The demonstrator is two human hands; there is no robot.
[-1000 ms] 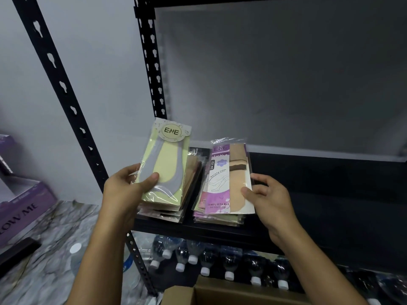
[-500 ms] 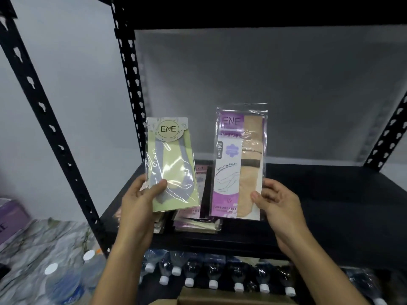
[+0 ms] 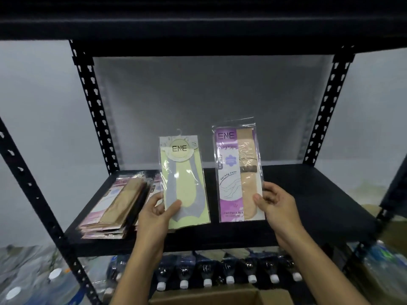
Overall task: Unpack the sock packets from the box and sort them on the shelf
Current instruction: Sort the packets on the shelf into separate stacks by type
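The left hand (image 3: 154,213) has its grip closed on a yellow sock packet (image 3: 184,183). The right hand (image 3: 276,204) has its grip closed on a purple sock packet (image 3: 239,172). Both packets are held up over the front edge of the shelf (image 3: 308,194). More packets (image 3: 116,203) sit piled at its left edge. The plastic looks slippery, so a packet could slide out and fall.

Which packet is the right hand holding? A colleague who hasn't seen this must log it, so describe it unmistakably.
Find the black metal shelf at chest height; two hands hold packets upright in front of it. The right hand grips the purple packet by its lower right edge. Unlike the pale yellow packet in the left hand, it has a purple card with a beige sock beside it.
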